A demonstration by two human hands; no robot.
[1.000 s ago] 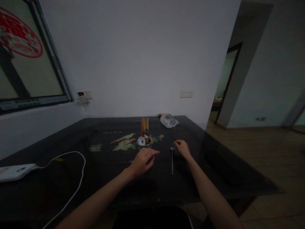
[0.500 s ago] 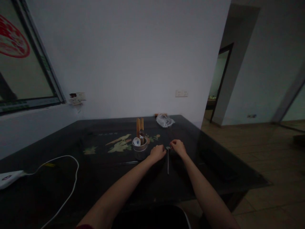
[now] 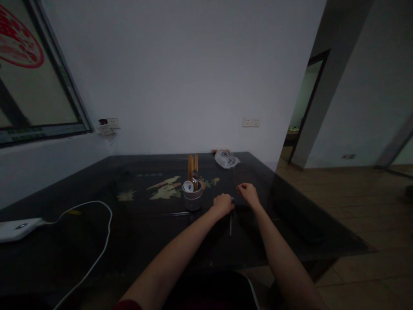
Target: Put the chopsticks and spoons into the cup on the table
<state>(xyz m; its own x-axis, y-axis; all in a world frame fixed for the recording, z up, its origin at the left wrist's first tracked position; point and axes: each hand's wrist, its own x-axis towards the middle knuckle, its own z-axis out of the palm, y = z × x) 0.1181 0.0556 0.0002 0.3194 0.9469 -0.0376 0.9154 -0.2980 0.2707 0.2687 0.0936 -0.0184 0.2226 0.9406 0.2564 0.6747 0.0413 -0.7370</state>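
A slim metal spoon (image 3: pixel 230 226) lies lengthwise on the dark table, its handle pointing toward me. My left hand (image 3: pixel 223 205) is closed over its upper part, hiding most of the stretch near the bowl. Just to the right, apart from the spoon, my right hand (image 3: pixel 249 194) has its fingertips pinched together; whatever they may hold is too small to see. Left of my left hand stands a utensil holder (image 3: pixel 192 201) with wooden chopsticks (image 3: pixel 192 165), a white ceramic spoon (image 3: pixel 187 186) and metal utensils in it.
A crumpled clear plastic bag (image 3: pixel 226 159) rests at the table's back edge, near the wall. On the left, a white cable (image 3: pixel 109 228) curves from a white power strip (image 3: pixel 21 229). A dark flat object (image 3: pixel 300 221) lies at right. The table (image 3: pixel 142 249) bears a bird-and-flower picture.
My left hand has moved right and closed over the spoon near its bowl. My right hand has drawn slightly away from the spoon. The view has shifted a little.
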